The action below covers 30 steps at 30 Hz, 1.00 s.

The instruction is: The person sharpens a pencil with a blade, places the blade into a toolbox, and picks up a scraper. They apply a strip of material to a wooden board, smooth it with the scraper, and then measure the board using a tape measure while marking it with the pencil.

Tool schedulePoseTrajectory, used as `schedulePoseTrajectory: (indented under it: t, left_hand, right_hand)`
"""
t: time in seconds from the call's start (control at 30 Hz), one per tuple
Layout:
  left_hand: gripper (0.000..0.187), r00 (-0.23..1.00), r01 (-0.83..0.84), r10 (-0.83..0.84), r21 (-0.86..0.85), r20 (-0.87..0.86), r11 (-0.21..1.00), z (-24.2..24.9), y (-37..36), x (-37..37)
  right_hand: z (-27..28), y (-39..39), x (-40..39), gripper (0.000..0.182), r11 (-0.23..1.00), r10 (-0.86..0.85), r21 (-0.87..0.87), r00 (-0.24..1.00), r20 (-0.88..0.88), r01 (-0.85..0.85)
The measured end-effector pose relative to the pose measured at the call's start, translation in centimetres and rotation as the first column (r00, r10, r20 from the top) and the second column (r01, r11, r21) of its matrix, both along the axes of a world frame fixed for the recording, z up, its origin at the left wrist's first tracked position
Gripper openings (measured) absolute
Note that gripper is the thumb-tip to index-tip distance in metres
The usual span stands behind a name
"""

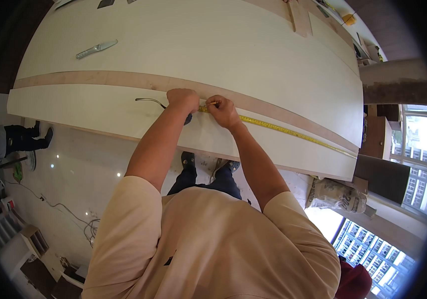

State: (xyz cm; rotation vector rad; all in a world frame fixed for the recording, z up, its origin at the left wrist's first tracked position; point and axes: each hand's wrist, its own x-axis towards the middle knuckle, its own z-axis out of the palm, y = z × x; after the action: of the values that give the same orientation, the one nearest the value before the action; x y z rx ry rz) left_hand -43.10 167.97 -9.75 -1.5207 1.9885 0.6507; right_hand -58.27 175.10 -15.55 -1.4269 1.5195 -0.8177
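Note:
A yellow tape measure (293, 131) stretches along the white board (99, 103), running from my hands to the board's right end. My left hand (183, 99) is closed around the tape measure's body, which is mostly hidden; a dark bit of it shows below the fist. A thin dark strap (148, 99) curves out to the left of that fist. My right hand (223, 111) is beside it, fingers pinched on a thin pencil (214, 103) just over the tape. Behind the tape, a long brown strip (118, 78) lies along the board.
A utility knife (97, 49) lies farther back on the left. A wooden piece (299, 19) is at the back right. Another person (11, 139) stands off to the left, near a cable (69, 212) on the floor. A filled sack (335, 195) sits right of the board.

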Motion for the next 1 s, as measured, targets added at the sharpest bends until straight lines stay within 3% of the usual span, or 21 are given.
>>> schedulePoseTrajectory:
  t: [1.0]
  left_hand:
    - [0.021, 1.000, -0.019, 0.019, 0.006, -0.008, 1.000, 0.1, 0.0, 0.0]
  right_hand:
    - [-0.6, -0.1, -0.2, 0.014, 1.000, 0.018, -0.026, 1.000, 0.016, -0.017]
